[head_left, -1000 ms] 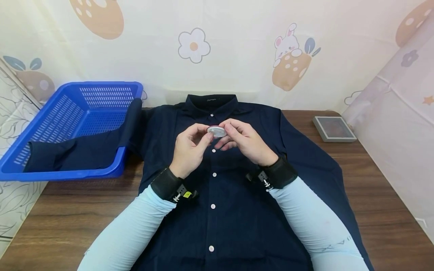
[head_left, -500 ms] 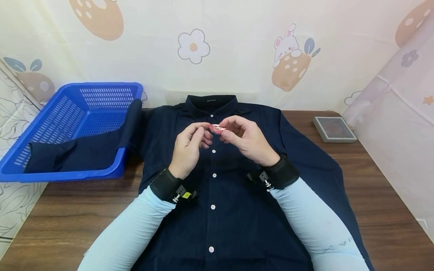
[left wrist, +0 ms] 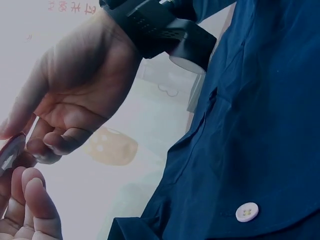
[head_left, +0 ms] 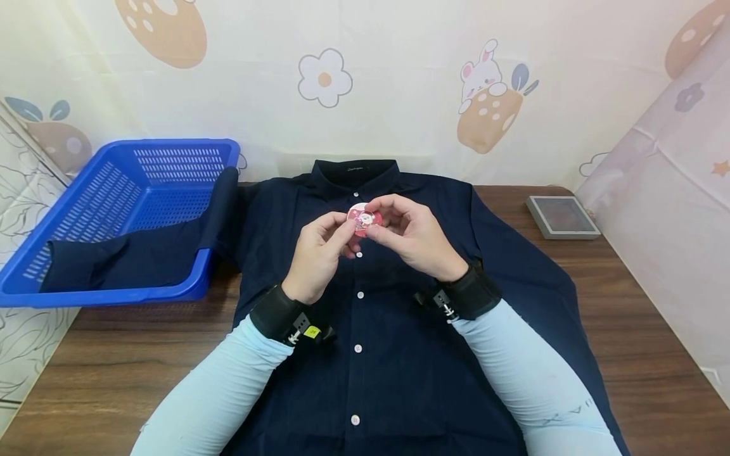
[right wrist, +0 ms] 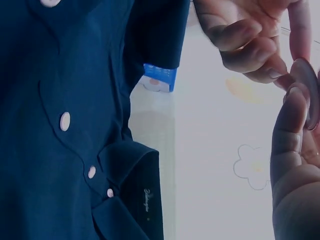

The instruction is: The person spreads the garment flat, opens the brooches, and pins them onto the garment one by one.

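A small round red badge (head_left: 365, 220) with a white cartoon print is held up over the chest of a navy button-up shirt (head_left: 410, 342), printed face toward the head camera. My left hand (head_left: 315, 258) pinches its left edge between thumb and fingers. On the opposite edge, the thumb and index finger of my right hand (head_left: 422, 240) grip it. The left wrist view catches the badge (left wrist: 11, 152) edge-on at the far left, its pale back partly showing. In the right wrist view, fingers partly cover the badge (right wrist: 306, 90). The shirt lies front up, collar away from me.
A blue plastic basket (head_left: 131, 296) stands at the left, with the shirt's dark sleeve (head_left: 142, 253) draped into it. A grey box with a clear lid (head_left: 563, 217) sits at the back right of the wooden table (head_left: 644, 329). A patterned curtain (head_left: 393, 82) hangs behind.
The badge has turned from its silvery back, through a tilted view, to its red printed face. Both hands stay in about the same place while their fingers shift on its edges.
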A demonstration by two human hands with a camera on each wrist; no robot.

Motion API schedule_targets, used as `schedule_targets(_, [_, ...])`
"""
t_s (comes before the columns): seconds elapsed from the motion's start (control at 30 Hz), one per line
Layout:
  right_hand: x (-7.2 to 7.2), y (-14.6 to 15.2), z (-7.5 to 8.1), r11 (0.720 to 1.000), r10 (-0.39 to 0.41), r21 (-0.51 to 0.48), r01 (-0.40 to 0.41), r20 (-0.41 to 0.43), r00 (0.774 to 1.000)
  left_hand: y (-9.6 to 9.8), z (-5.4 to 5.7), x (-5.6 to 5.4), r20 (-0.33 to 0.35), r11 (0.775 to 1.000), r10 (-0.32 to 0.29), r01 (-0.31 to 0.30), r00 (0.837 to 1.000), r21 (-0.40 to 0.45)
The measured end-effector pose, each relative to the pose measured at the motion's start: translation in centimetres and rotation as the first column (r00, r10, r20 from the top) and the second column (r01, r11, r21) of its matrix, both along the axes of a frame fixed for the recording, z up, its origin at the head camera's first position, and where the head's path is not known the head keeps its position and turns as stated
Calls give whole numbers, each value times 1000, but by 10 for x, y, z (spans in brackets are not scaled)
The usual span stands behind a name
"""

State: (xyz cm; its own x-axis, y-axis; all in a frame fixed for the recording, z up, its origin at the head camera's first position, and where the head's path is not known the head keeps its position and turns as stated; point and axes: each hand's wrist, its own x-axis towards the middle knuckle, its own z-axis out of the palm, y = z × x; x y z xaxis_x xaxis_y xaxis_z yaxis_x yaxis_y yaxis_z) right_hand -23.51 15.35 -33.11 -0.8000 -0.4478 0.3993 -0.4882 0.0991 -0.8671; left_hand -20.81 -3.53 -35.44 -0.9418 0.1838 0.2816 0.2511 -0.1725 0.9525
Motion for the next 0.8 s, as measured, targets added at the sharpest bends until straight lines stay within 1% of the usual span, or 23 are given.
schedule_targets(0.17, [-1,2,-1,998,-4,-59,8,67,998,0,-2,0,-16,1000,5,-5,1000,1])
schedule_targets(0.23, [-2,2,-1,996,2,-85,6,92,996,0,-2,-1,-19,1000,-7,8,1000,27])
schedule_targets(0.33, [-2,3,-1,995,5,-100,6,108,994,0,-4,-2,-26,997,-35,37,999,68])
schedule_targets(0.4, [-1,3,0,995,4,-99,6,105,994,0,-5,-2,-37,995,-53,56,998,81])
schedule_targets(0.53, [-1,4,0,995,0,-94,8,86,996,-1,-7,-4,-51,994,-84,88,995,72])
schedule_targets(0.63, [-1,4,0,995,4,-99,4,77,997,-2,-8,-5,-59,994,-96,99,994,53])
schedule_targets(0.7, [-1,4,1,994,12,-105,-3,80,997,-3,-9,-6,-75,995,-95,97,993,33])
schedule_targets(0.8, [0,4,2,993,34,-119,-23,95,995,-2,-11,-7,-130,997,-70,72,989,12])
